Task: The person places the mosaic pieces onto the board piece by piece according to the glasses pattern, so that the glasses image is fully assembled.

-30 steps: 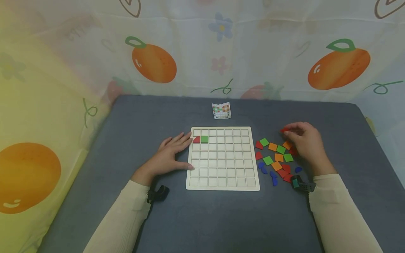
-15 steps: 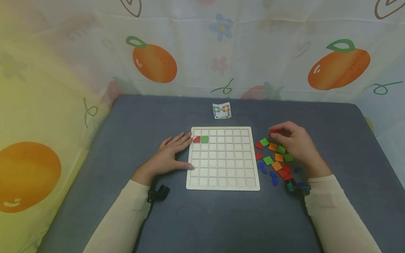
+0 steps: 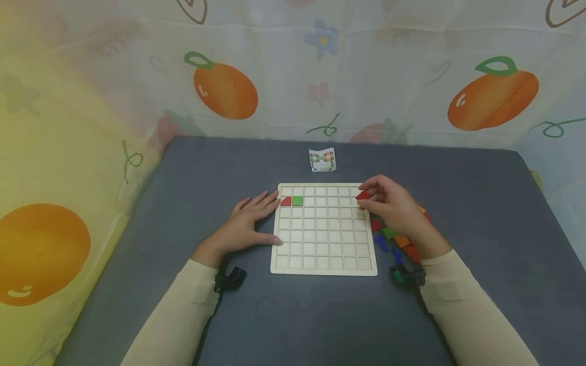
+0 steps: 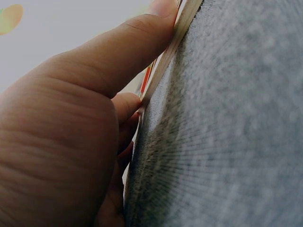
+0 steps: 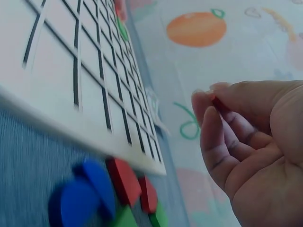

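A white grid board lies flat on the table. In its second row at the left sit a red rounded tile and a green square tile. My left hand rests along the board's left edge, fingers spread and straight, with thumb and fingertips touching the rim. My right hand is over the board's upper right edge and pinches a red tile between thumb and fingers. In the right wrist view only a sliver of that red tile shows between the fingertips.
Loose tiles lie right of the board, partly hidden under my right hand: green, orange, red and blue ones. A small printed pattern card lies behind the board. A patterned curtain hangs beyond the grey table.
My right hand has carried the red tile leftward from above the loose pile to the board's right edge. The left hand has stayed in place at the board.
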Demonstrator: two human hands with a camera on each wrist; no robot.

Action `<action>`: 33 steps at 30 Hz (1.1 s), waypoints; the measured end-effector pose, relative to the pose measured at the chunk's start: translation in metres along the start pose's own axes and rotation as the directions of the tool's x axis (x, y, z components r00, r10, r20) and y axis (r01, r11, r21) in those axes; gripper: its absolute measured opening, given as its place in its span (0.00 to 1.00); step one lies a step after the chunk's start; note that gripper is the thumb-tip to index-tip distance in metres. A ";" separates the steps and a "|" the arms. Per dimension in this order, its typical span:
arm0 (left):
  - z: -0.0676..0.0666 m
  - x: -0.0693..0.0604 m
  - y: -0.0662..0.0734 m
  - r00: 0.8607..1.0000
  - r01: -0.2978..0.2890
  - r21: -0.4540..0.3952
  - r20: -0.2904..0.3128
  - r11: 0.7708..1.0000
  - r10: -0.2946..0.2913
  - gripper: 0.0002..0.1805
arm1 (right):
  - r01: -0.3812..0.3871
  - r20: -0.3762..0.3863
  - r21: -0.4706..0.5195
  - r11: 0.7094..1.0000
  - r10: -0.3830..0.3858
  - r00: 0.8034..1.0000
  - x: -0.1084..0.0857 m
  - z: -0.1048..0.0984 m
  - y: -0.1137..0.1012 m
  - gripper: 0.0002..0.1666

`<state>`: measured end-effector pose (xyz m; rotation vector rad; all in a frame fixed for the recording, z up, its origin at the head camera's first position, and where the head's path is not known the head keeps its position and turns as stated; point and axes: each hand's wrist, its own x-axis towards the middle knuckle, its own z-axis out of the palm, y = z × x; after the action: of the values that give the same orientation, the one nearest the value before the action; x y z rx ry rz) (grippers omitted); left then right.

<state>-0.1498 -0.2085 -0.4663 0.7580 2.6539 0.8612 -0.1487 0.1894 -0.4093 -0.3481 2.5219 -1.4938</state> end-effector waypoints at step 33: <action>-0.003 0.001 0.005 1.000 0.007 0.001 0.006 1.000 -0.007 0.62 | -0.013 0.039 -0.052 0.999 0.015 0.999 0.059 0.082 -0.014 0.09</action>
<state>-0.1502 -0.2058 -0.4611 0.7498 2.6503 0.8554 -0.1806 0.0975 -0.4382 -0.3630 2.5306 -1.4043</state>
